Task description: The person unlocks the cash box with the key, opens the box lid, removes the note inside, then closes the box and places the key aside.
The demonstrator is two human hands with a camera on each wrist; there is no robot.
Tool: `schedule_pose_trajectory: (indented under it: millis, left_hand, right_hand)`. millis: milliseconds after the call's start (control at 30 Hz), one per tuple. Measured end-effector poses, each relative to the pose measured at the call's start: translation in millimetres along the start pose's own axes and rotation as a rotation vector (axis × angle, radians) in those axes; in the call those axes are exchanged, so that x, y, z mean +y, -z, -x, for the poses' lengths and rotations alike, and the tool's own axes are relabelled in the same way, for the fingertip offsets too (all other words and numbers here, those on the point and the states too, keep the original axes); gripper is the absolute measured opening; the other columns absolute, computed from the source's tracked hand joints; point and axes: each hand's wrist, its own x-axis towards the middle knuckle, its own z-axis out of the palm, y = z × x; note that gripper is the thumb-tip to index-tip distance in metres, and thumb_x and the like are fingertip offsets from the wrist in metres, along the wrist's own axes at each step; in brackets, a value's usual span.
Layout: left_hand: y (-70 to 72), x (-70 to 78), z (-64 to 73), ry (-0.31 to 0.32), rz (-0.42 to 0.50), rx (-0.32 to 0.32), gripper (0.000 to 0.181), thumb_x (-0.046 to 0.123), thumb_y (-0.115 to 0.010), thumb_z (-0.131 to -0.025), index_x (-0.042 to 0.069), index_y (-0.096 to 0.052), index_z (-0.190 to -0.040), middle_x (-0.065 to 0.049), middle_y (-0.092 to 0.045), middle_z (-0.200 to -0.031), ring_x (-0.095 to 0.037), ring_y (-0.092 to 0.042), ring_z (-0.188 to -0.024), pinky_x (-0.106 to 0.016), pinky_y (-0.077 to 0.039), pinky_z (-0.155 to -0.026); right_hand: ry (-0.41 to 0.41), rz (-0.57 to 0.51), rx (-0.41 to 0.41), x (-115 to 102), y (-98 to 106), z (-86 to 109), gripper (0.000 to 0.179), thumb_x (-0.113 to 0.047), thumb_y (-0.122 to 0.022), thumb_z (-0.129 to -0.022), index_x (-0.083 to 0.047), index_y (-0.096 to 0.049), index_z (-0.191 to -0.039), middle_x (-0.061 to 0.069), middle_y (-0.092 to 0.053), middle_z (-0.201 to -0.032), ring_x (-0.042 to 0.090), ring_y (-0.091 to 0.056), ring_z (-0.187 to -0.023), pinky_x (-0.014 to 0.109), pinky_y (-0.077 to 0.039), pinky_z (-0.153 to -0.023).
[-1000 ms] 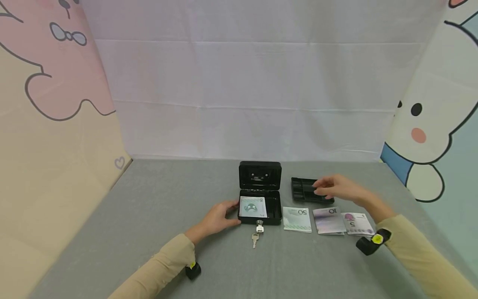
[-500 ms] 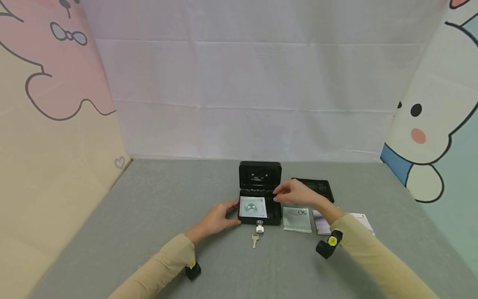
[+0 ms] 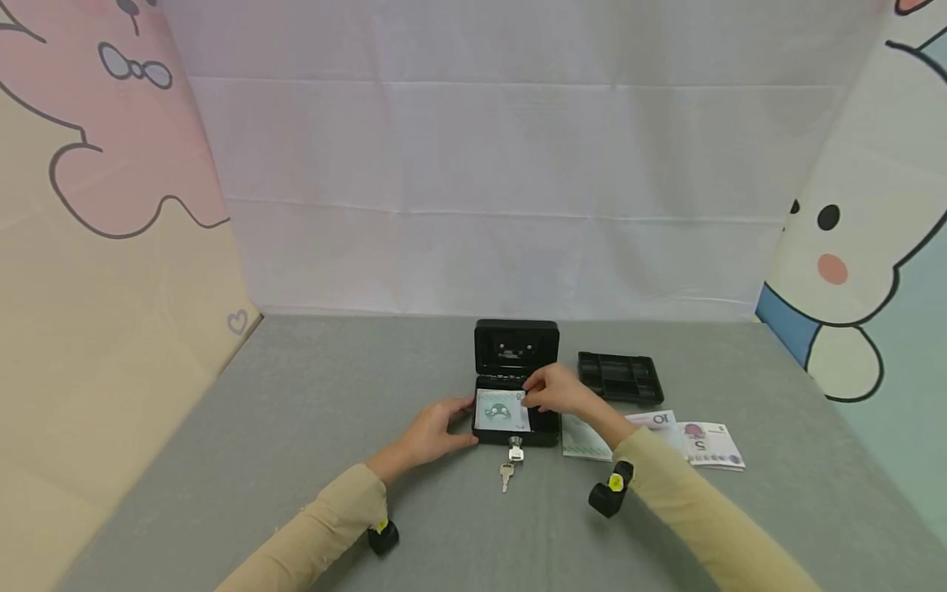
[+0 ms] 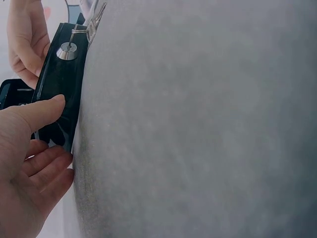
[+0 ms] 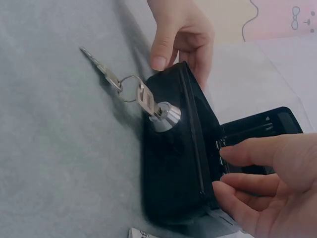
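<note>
A black cash box (image 3: 552,429) stands on the grey table with its lid (image 3: 515,345) raised. Inside, at its left, lies a green banknote (image 3: 501,409), perhaps one of a stack. My left hand (image 3: 427,431) holds the box's left front corner, thumb against the front face and fingers along the side. Over the box's opening, at the banknote's right edge, is my right hand (image 3: 564,391). Its thumb and fingertips are apart in the right wrist view, and nothing shows between them. A key (image 5: 146,99) sits in the front lock (image 5: 166,117), with a second key (image 5: 105,69) hanging from its ring.
Right of the box lies a black compartment tray (image 3: 621,378). Nearer the front are a green 50 note (image 3: 583,440), partly under my right forearm, a purple 10 note (image 3: 654,418) and a pale 5 note (image 3: 712,445). A white cloth wall (image 3: 510,164) borders the table's back.
My right hand has moved left from above the compartment tray to the banknote in the cash box. The tray is uncovered now. My left hand stays at the box's corner.
</note>
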Motion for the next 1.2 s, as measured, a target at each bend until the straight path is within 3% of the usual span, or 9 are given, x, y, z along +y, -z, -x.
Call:
schedule_pose_trajectory:
  millis: [533, 567, 633, 700, 800, 867, 933, 1033, 1200]
  left_hand:
    - [-0.4, -0.2, -0.6, -0.004, -0.009, 0.002, 0.059, 0.017, -0.073, -0.077, -0.007, -0.049, -0.125, -0.019, -0.055, -0.122, -0.028, -0.055, -0.107, -0.038, -0.048, -0.086]
    - [-0.6, -0.3, -0.5, -0.003, -0.009, 0.003, 0.059, 0.017, -0.073, -0.077, -0.007, -0.049, -0.125, -0.019, -0.054, -0.123, -0.028, -0.055, -0.107, -0.038, -0.048, -0.086]
    - [-1.0, -0.7, -0.5, -0.004, -0.009, 0.002, 0.059, 0.018, -0.073, -0.077, -0.007, -0.049, -0.125, -0.019, -0.054, -0.123, -0.028, -0.055, -0.108, -0.038, -0.048, -0.087]
    - [-1.1, -0.8, -0.6, -0.002, -0.008, 0.003, 0.059, 0.018, -0.073, -0.077, -0.006, -0.049, -0.125, -0.019, -0.054, -0.123, -0.028, -0.055, -0.108, -0.038, -0.048, -0.087]
    - [-1.2, -1.0, -0.3, -0.004, -0.006, 0.002, 0.059, 0.018, -0.073, -0.077, -0.006, -0.049, -0.125, -0.019, -0.054, -0.123, -0.028, -0.055, -0.108, -0.039, -0.048, -0.087]
    - [-1.0, -0.7, -0.3, -0.001, -0.004, 0.002, 0.059, 0.018, -0.073, -0.077, -0.007, -0.049, -0.125, -0.019, -0.054, -0.124, -0.028, -0.055, -0.108, -0.039, -0.048, -0.088]
    - [-1.0, -0.7, -0.3, -0.001, -0.001, 0.001, 0.059, 0.018, -0.073, -0.077, -0.007, -0.049, -0.125, -0.019, -0.054, -0.124, -0.028, -0.055, -0.108, -0.039, -0.048, -0.087]
    - [-1.0, -1.0, -0.3, -0.008, -0.008, 0.004, 0.059, 0.018, -0.073, -0.077, -0.008, -0.049, -0.124, -0.019, -0.054, -0.122, -0.028, -0.055, -0.107, -0.039, -0.048, -0.087]
    - [-1.3, -2.4, -0.3, -0.020, -0.019, 0.010, 0.058, 0.018, -0.073, -0.077, -0.008, -0.051, -0.122, -0.020, -0.056, -0.120, -0.028, -0.056, -0.105, -0.039, -0.048, -0.086]
  right_hand:
    - [-0.070, 0.195, 0.120, -10, -19, -6.3, 0.024, 0.002, -0.064, -0.077, 0.011, -0.064, -0.100, 0.022, -0.066, -0.089, 0.017, -0.061, -0.057, 0.035, -0.054, -0.064]
    - [-0.075, 0.202, 0.126, -10, -20, -6.4, 0.021, 0.003, -0.064, -0.077, 0.010, -0.066, -0.096, 0.020, -0.066, -0.084, 0.016, -0.060, -0.054, 0.033, -0.054, -0.062]
    - [-0.085, 0.211, 0.133, -11, -21, -7.0, 0.005, 0.003, -0.063, -0.076, 0.006, -0.065, -0.073, 0.011, -0.062, -0.066, 0.012, -0.054, -0.047, 0.027, -0.049, -0.051]
    - [-0.094, 0.215, 0.143, -11, -22, -7.7, 0.026, 0.004, -0.062, -0.076, -0.003, -0.054, -0.053, 0.001, -0.049, -0.048, 0.009, -0.047, -0.042, 0.022, -0.039, -0.043]
    - [-0.100, 0.222, 0.152, -11, -24, -8.8, 0.040, 0.005, -0.061, -0.076, -0.009, -0.039, -0.046, 0.000, -0.033, -0.039, 0.010, -0.043, -0.038, 0.021, -0.029, -0.040]
    - [-0.106, 0.210, 0.163, -11, -24, -9.1, 0.026, 0.005, -0.062, -0.076, -0.003, -0.053, -0.052, 0.003, -0.049, -0.047, 0.011, -0.050, -0.042, 0.021, -0.037, -0.040]
    - [-0.111, 0.181, 0.168, -10, -24, -9.5, 0.006, 0.005, -0.062, -0.076, 0.005, -0.064, -0.070, 0.011, -0.061, -0.065, 0.014, -0.057, -0.048, 0.023, -0.045, -0.044]
    - [-0.125, 0.103, 0.170, -8, -23, -10.3, 0.018, 0.005, -0.062, -0.075, 0.010, -0.064, -0.093, 0.017, -0.063, -0.085, 0.018, -0.061, -0.057, 0.027, -0.053, -0.051]
    - [-0.141, -0.060, 0.144, -7, -19, -9.4, 0.016, 0.006, -0.060, -0.076, 0.009, -0.060, -0.092, 0.014, -0.061, -0.077, 0.019, -0.060, -0.062, 0.030, -0.054, -0.053]
